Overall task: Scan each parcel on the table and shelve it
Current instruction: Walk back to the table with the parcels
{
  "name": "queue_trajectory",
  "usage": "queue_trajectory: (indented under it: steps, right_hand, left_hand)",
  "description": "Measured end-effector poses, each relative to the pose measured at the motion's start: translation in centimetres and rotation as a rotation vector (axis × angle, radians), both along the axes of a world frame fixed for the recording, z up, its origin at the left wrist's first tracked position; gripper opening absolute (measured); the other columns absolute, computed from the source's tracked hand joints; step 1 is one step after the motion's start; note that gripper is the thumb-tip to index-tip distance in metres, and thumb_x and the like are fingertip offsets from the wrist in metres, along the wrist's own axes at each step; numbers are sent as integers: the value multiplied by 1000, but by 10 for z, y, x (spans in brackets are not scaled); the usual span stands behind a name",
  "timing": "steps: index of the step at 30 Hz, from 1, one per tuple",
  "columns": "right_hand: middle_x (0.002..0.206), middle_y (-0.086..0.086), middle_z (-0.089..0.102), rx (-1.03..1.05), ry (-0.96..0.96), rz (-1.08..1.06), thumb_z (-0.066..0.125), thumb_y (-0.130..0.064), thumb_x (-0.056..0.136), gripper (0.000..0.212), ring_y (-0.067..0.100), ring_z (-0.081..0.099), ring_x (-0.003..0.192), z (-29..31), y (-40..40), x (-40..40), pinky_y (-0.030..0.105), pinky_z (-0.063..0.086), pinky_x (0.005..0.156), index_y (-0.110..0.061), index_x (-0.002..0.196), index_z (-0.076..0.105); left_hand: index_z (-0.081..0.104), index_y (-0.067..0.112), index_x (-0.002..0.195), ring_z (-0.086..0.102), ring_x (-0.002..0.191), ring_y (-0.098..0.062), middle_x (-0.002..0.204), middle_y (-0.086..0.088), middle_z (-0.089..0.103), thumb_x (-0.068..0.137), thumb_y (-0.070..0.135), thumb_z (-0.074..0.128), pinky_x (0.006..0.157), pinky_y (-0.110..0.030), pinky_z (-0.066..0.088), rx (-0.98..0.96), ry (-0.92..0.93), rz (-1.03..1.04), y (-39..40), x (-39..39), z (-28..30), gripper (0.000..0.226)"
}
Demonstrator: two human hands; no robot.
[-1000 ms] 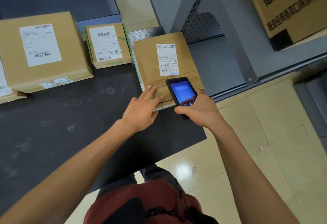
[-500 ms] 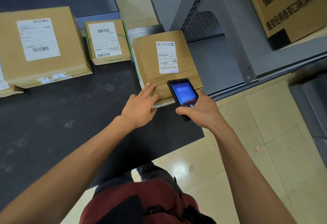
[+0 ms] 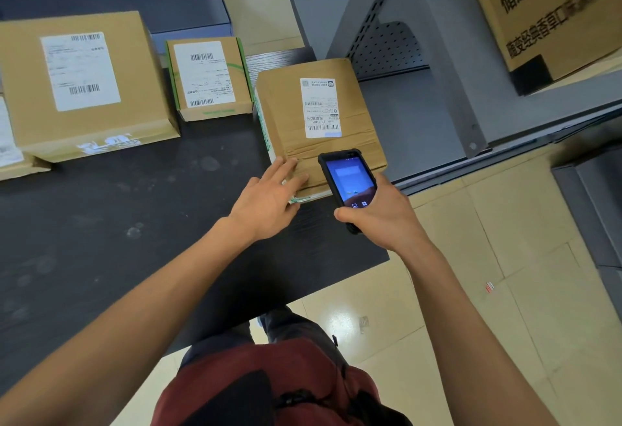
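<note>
The right hand (image 3: 380, 220) grips a handheld scanner (image 3: 348, 179), its lit screen up, over the near edge of a brown parcel (image 3: 316, 122). The left hand (image 3: 269, 196) rests straight fingers on that parcel's near left corner. The parcel lies at the right end of the dark table (image 3: 117, 223), beside the grey shelf (image 3: 420, 112). Left of it lie a small parcel (image 3: 208, 78) and a large parcel (image 3: 80, 82).
</note>
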State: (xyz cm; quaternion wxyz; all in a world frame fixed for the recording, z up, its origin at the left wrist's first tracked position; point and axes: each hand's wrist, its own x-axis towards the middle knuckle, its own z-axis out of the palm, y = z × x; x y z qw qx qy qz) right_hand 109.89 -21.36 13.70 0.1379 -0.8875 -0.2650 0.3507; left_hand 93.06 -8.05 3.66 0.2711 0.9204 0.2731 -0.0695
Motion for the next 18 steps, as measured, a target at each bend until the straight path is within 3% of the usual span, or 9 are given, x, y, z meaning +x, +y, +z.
queue_trajectory:
  steps: [3,5,12,18]
  right_hand:
    - [102,-9,50,52,-19,1,85,-36,67,64,8,54,90,-9,-1,-9,25,49,65,-27,116,45]
    - [108,-5,49,88,-15,4,86,-33,67,70,14,55,97,-17,0,-18,30,56,73,-27,122,43]
    - [126,-4,41,189,23,66,86,-36,71,90,19,50,121,-52,23,-70,41,58,92,-27,143,32]
    - [145,-2,35,196,75,200,84,-39,77,106,13,40,131,-88,48,-120,31,48,100,-24,158,17]
  left_hand:
    - [32,28,157,16,156,-28,169,-2,18,100,36,57,112,-56,39,-37,-36,101,-1,-15,4,62]
    - [32,31,157,19,155,-24,168,2,23,100,36,57,117,-55,35,-95,-68,215,-2,-29,5,62]
    - [45,29,151,34,148,-18,160,4,40,100,35,59,118,-38,32,-165,-159,533,4,-99,4,53]
    - [48,28,149,34,148,-15,161,5,39,100,34,61,110,-28,30,-157,-123,737,7,-156,1,51]
